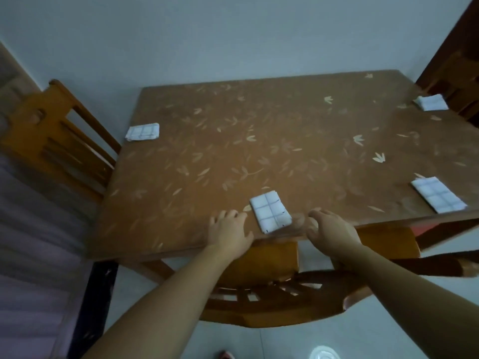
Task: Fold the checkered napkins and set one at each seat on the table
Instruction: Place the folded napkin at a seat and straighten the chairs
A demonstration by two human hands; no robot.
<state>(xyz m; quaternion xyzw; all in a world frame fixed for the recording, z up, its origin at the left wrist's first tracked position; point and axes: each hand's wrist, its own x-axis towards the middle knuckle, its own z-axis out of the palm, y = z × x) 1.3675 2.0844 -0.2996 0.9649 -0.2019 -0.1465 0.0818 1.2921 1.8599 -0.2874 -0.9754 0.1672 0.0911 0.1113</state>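
Left hand (pixel 229 231): fingers spread, resting flat on the surface (pixel 285 130) at its near edge, holding nothing. Right hand (pixel 330 229): fingers loosely curled, holding nothing, blurred, over the same edge.

Between the hands, touching neither, lies the near napkin (pixel 270 212), folded, with one corner close to the edge. The left napkin (pixel 142 131), right napkin (pixel 438 194) and far napkin (pixel 431 102) also lie folded, each near an edge.

Status: four napkins are placed, and the task appears complete or nearly so. Whether every seat is covered cannot be confirmed.

Room to move: the widest gap is mid-surface, between the napkins. The near chair (pixel 272 294) stands under the forearms. The left chair (pixel 57 141) is pushed against the left edge.
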